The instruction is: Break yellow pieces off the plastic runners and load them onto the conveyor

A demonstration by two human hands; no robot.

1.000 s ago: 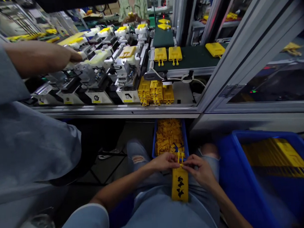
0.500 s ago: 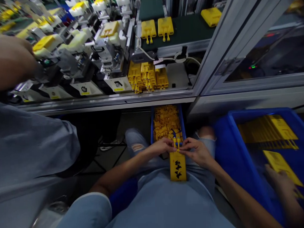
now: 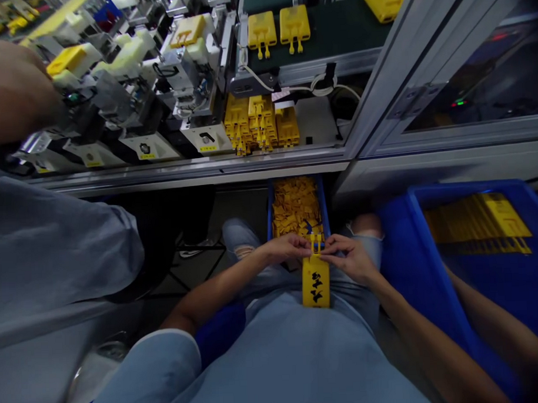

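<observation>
A flat yellow plastic part (image 3: 316, 285) with black marks on its face and two thin prongs (image 3: 315, 243) at its upper end stands nearly upright at bottom centre of the frame, just in front of the person's light-blue shirt (image 3: 292, 356). The left hand (image 3: 286, 248) and right hand (image 3: 348, 258) sit close together with fingers curled inward, pinching the part from either side near the base of the prongs. Just beyond the hands, between the knees of ripped blue jeans (image 3: 239, 241), a narrow blue bin (image 3: 295, 206) is heaped with small yellow pieces. To the right, a large blue plastic crate (image 3: 416, 249) holds flat yellow parts (image 3: 477, 223) laid in rows, and another person's bare forearm (image 3: 489, 314) reaches over it at lower right. A co-worker's grey-blue sleeve (image 3: 53, 232) fills the left edge, with that person's hand (image 3: 9, 87) at upper left beside white-and-metal assembly stations (image 3: 176, 81). At top centre, two yellow pronged parts (image 3: 278, 28) lie on a dark green conveyor belt (image 3: 333, 26), above a stack of yellow parts (image 3: 260, 122). An aluminium frame with a glass panel (image 3: 468, 83) runs along the upper right.
</observation>
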